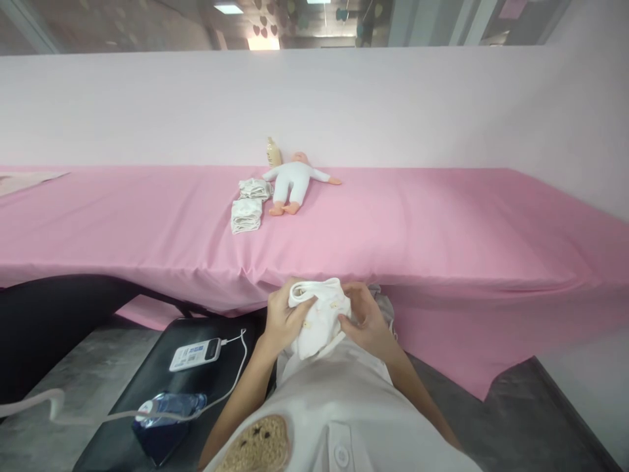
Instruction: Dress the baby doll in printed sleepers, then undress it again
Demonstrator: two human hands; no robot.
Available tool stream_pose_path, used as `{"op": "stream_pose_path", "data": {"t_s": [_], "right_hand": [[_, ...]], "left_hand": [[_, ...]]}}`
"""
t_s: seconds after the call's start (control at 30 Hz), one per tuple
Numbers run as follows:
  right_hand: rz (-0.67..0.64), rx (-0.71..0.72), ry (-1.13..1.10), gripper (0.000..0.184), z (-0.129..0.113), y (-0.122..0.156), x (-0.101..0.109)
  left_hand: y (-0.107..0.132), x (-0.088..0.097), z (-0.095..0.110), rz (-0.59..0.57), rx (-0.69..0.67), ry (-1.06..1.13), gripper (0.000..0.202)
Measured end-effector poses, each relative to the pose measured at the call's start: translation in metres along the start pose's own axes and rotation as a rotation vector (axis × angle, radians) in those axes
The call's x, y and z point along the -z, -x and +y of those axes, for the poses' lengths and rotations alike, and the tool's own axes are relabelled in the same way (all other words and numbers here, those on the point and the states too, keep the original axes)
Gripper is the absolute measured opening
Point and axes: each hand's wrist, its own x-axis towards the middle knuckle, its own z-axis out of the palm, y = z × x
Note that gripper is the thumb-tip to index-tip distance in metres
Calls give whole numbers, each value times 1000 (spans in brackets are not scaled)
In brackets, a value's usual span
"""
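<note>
Close to my body, just below the table's front edge, both hands grip a small white baby garment (318, 316) with tiny buttons. My left hand (284, 316) pinches its left side, fingers curled over the cloth. My right hand (364, 318) holds the right side, thumb pressed on the fabric. Farther back on the pink table (442, 223) lies a baby doll (293, 181) in a white suit, on its back. Two folded white cloth piles (246, 214) sit just left of the doll, and a small bottle (273, 153) stands behind its head.
A pale wall backs the table. At lower left a black seat (147, 380) carries a white power bank (195, 354) with a cable and a water bottle (170, 405). A dark-clothed leg of another person (44, 321) is at the left.
</note>
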Motion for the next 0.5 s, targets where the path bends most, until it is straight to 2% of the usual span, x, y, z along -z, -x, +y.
{"op": "stream_pose_path", "data": {"t_s": [0.07,0.13,0.2,0.3,0.4,0.5], "right_hand": [[-120,-39,141,34,4,-2,1],[-268,-82,257,23,9,-4,1],[-331,-141,318,12,16,-7,2],[-305,-245,316,11,24,-11,10],[-239,-295,253,12,24,-13,31],[-73,-317,153,18,16,-9,54]], "left_hand": [[1,3,2,74,-22,-1,6],[2,7,4,124,-51,0,5],[3,13,4,162,-66,1,4],[3,23,-1,247,-21,20,4],[0,34,-14,327,94,119,15],[-3,45,-26,303,190,267,25]]}}
